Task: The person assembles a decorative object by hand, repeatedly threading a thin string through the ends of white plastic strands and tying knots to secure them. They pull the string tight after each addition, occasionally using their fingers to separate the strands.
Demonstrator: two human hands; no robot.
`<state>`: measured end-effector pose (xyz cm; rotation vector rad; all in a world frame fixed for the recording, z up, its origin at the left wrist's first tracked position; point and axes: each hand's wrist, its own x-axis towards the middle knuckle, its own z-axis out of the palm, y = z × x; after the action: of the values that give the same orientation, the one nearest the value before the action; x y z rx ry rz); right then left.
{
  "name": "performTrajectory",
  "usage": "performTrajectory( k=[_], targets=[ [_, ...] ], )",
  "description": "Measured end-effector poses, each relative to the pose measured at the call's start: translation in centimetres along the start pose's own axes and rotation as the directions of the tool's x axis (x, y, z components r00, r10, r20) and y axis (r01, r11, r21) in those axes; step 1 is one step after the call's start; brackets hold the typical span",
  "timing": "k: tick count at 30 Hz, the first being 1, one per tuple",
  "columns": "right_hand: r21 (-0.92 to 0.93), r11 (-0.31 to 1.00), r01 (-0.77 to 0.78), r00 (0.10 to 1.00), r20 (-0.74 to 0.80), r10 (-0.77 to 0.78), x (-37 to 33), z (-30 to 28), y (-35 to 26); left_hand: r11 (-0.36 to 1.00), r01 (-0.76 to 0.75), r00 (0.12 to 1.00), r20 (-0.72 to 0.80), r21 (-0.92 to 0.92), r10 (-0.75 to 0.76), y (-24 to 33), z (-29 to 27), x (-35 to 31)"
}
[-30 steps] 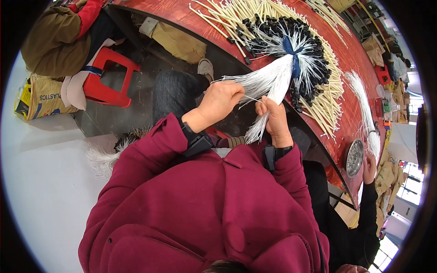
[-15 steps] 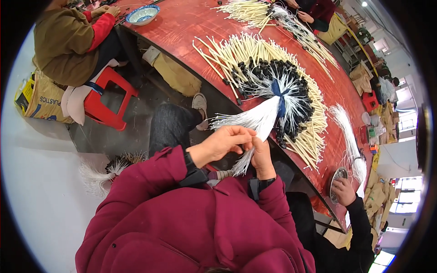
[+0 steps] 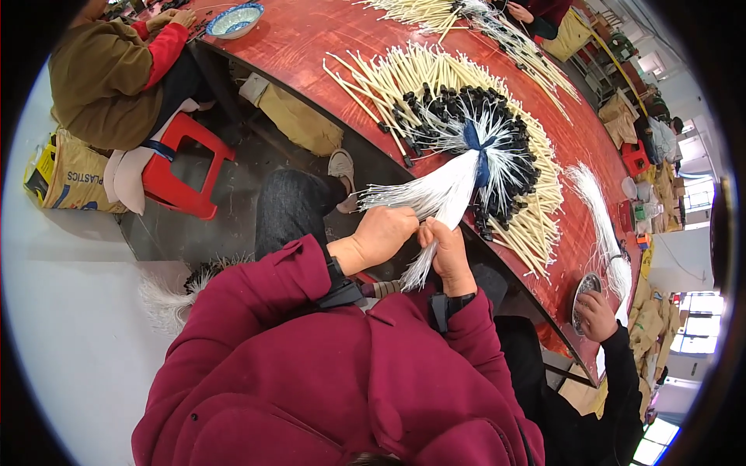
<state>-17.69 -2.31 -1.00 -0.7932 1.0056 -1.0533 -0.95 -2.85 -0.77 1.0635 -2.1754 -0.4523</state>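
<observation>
One right hand (image 3: 446, 247) clamps white strands (image 3: 454, 190) off the near edge of the tabletop (image 3: 311, 45); left hand (image 3: 384, 233) alongside, grip unclear; even tension seems advisable.

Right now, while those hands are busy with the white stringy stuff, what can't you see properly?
- Head view: whatever is inside the left hand, hidden by its curled fingers.
- Head view: the part of the white strands inside the right hand, hidden by that hand.
- Head view: what's under the co-worker's hand at the metal bowl, hidden by that hand.
</observation>
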Motion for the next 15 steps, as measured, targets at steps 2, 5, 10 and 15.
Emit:
performTrajectory(
  k=[2,5,10,15],
  targets=[
    [-0.004,1.0,0.017,0.999,0.028,-0.017,-0.05,-0.25,0.26,0.999,0.024,0.999,0.045,0.04,-0.026,0.07,0.07,0.1],
    [0.021,1.0,0.011,0.999,0.045,-0.012,0.11,-0.66,0.44,1.0,0.002,0.995,-0.098,-0.004,-0.003,-0.22,0.32,0.24],
    [0.041,0.999,0.004,0.999,0.044,-0.006,0.57,-0.67,0.19,0.767,0.332,0.935,0.082,-0.549,-0.346,0.32,-0.04,0.48],
    [0.062,0.998,-0.012,0.998,0.056,0.009,0.41,-0.59,0.41,0.695,0.376,0.911,0.108,-0.613,-0.397,0.14,0.23,0.34]
  ],
)
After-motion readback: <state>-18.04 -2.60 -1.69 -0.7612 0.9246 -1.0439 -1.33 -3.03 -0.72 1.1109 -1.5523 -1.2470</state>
